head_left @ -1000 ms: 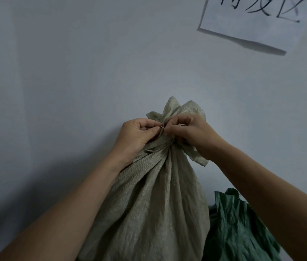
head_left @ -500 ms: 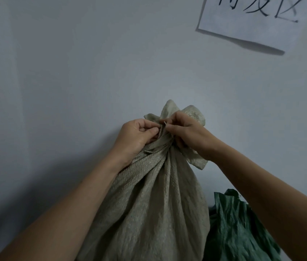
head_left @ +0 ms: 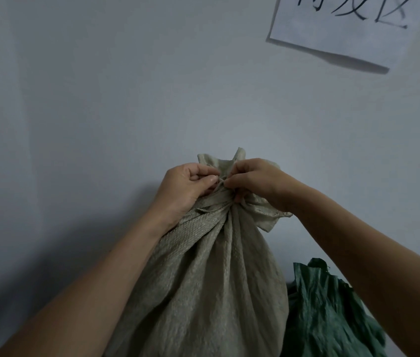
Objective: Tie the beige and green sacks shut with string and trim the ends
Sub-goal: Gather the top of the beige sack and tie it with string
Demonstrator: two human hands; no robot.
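- The beige woven sack (head_left: 203,279) stands upright at the centre of the view against a pale grey wall (head_left: 100,99), its mouth gathered into a tight neck so the string can bind it.
- The left hand (head_left: 188,186) sits at the left of the neck, its fingers (head_left: 203,180) curled and pinched on one end of the thin beige string (head_left: 221,182); the heel of the hand presses on the cloth, probably to keep the gather from loosening.
- The right hand (head_left: 255,181) meets it from the other side, fingers pinched narrow on the other end of the string, so the two can pull against each other and draw a knot tight.
- The crumpled green woven sack (head_left: 332,313) waits low on the right, just beside the beige one, its mouth apparently not yet tied.
- A white paper sign with black handwriting (head_left: 345,29) hangs on the wall at upper right.
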